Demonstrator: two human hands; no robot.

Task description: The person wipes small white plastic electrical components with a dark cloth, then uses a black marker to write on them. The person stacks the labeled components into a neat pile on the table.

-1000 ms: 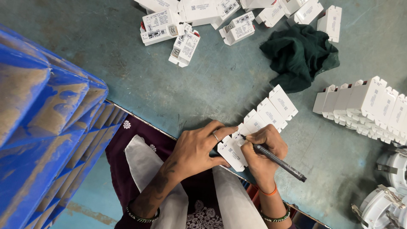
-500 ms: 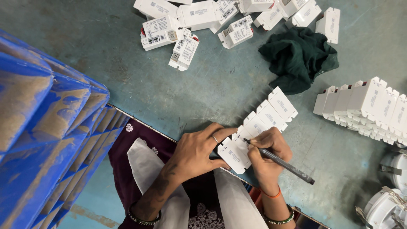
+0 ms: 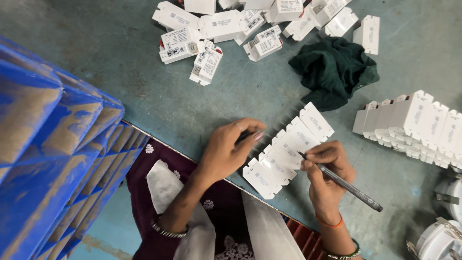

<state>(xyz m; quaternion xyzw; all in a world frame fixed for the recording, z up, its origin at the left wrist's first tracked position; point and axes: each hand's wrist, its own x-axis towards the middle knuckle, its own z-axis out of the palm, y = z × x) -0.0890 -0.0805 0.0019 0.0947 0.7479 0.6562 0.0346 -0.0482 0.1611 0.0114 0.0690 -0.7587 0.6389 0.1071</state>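
A diagonal row of several flat white plastic modules (image 3: 288, 149) with small labels lies on the grey-green table near its front edge. My right hand (image 3: 327, 178) grips a dark pen (image 3: 344, 184) whose tip touches a module in the middle of the row. My left hand (image 3: 226, 151) rests on the table at the row's left side, fingers curled over a small dark object I cannot make out.
A loose heap of white modules (image 3: 231, 29) lies at the far side. A dark green cloth (image 3: 334, 70) sits beyond the row. More white modules stand packed in a row (image 3: 414, 125) at right. Stacked blue crates (image 3: 53, 159) fill the left. White round parts (image 3: 447, 236) sit bottom right.
My right hand moved the pen tip from the lower end of the row up toward its middle. My left hand shifted slightly left, off the lowest module.
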